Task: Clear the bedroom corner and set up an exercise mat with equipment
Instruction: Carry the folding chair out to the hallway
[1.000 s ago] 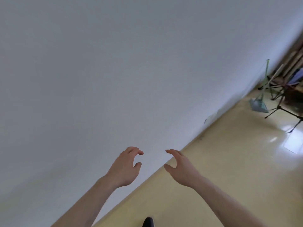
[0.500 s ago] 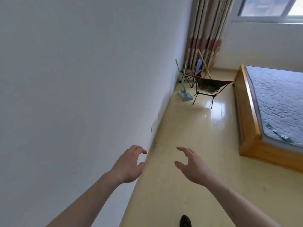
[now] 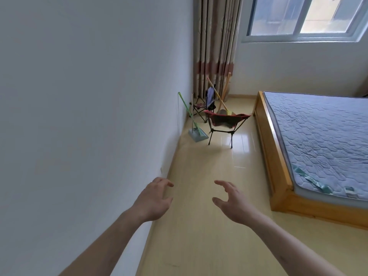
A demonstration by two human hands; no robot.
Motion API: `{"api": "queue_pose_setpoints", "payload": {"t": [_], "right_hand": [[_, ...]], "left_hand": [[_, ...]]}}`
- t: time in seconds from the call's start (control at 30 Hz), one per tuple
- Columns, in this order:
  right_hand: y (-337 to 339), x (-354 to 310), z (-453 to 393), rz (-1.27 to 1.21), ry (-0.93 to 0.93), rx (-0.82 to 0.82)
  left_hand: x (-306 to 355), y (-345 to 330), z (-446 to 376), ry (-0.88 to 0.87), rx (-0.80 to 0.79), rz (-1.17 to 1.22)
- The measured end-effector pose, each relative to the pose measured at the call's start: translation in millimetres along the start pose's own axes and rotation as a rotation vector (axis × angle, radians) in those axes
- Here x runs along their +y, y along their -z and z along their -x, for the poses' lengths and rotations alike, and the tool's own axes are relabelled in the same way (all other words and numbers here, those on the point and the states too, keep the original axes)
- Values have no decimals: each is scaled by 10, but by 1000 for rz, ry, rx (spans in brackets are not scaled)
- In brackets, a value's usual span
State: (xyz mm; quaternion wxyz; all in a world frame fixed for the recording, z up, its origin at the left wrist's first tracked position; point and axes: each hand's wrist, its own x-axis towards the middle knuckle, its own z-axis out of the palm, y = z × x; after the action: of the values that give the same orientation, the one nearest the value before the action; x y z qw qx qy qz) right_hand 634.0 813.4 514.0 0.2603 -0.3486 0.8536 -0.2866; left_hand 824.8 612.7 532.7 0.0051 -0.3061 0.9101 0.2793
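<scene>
— Low in the view, what are the 2 hands doing?
— Both reach forward over the floor (image 3: 199,226), bare-armed and holding nothing. The left hand (image 3: 153,200) is beside the wall (image 3: 89,116), fingers loosely curled and spread. The right hand (image 3: 233,204) is apart from it, thumb and fingers spread wide in a loose curve.

— And the corner?
— It is far ahead, where the wall meets the curtain (image 3: 215,46). 2 folding chairs stand there. The red chair (image 3: 226,120) is nearer, on thin black legs. The small chair (image 3: 205,103) is behind it, closer to the curtain.

— Anything else there?
— A grey dustpan (image 3: 198,134) sits on the floor just left of the red chair, its handle up near the wall. A green stick (image 3: 185,105) leans by the wall beside it. 2 wooden handles (image 3: 218,94) lean behind the red chair; one crosses down into the seat, where a broom head seems to rest.

— Any mat or equipment?
— I cannot make one out.

— What is on the right?
— A bed (image 3: 278,156) with a wooden frame and a grey quilted mattress (image 3: 322,136). A window (image 3: 306,16) is above it. The hands are well apart from all of it.
</scene>
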Motion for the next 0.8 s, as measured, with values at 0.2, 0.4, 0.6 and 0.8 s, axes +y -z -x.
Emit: {"api": "queue_pose_setpoints", "payload": {"t": [0.2, 0.4, 0.6, 0.8], "right_hand": [[457, 73, -847, -1, 10, 5], [786, 109, -1861, 8, -2, 31], [1181, 117, -2785, 3, -69, 91], [1670, 355, -3563, -45, -164, 149]], "left_hand": [[112, 142, -907, 15, -12, -7], [105, 261, -2032, -3, -18, 6], [73, 407, -3243, -13, -79, 1], [413, 532, -4469, -96, -121, -38]]}}
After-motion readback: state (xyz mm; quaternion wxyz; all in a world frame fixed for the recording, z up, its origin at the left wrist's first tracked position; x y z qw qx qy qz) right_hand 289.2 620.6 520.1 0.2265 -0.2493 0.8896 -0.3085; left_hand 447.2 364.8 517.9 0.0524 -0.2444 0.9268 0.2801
